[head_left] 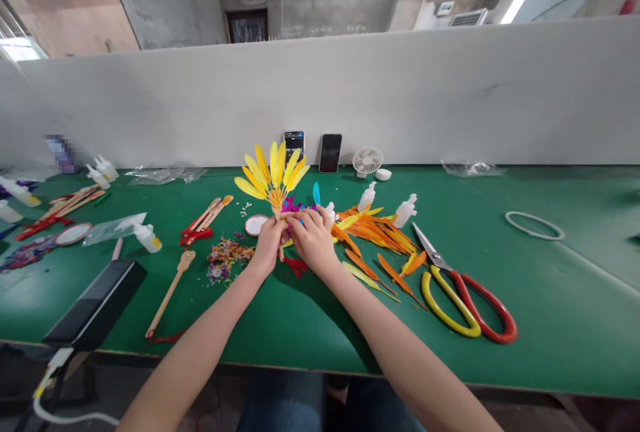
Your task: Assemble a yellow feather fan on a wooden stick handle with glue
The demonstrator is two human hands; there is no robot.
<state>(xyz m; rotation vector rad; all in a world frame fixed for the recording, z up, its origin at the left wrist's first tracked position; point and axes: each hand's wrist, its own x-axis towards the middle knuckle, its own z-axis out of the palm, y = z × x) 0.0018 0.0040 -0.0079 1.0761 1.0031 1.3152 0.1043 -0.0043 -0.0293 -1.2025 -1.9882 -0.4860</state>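
A fan of yellow feathers (273, 172) stands up from a wooden stick, with magenta and blue feathers (294, 207) at its base. My left hand (269, 242) is closed around the stick just below the feathers. My right hand (314, 239) pinches the coloured feathers at the fan's base, fingers pressed together. Both hands touch each other over the green table (550, 299). A red feather (296, 265) lies under my hands.
Orange and yellow feathers (377, 235) lie right of my hands, then large red-and-yellow scissors (460, 292), glue bottles (405, 211) and a white ring (534, 225). To the left lie a wooden spoon stick (170, 292), feather scraps (226, 260), a black box (95, 305). Two phones (330, 152) and a small fan (367, 162) stand by the wall.
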